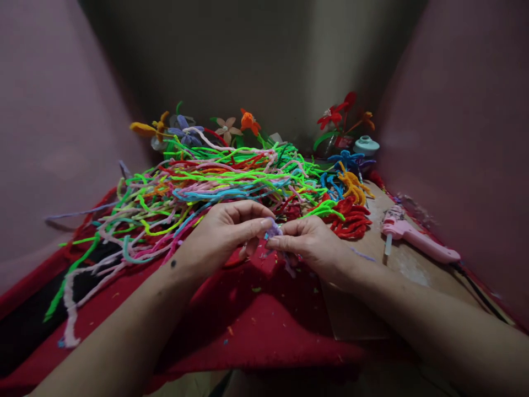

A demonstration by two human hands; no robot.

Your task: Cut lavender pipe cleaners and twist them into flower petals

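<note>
"What do we have in our hands?"

"A small purple bit (274, 229). It is up over the red cloth (264, 336), just in front of the bright pile (223, 179). Our left hand (225, 227) and our right hand (306, 241) both pinch it with their fingertips."

"Could we drop it?"

"Maybe. It looks soft and small. If we pinch too lightly, it could slip out and get lost by the pile."

"So do we squeeze hard?"

"Then we might squash it. Our fingers hide most of it, so we can't tell how it is bent."

"What about the glue gun (417, 237)?"

"It lies on the board (438, 282), near our right arm. We can't tell if it is hot. If we swing that arm out, we could bump the gun or tug its cord (479, 290)."
</note>
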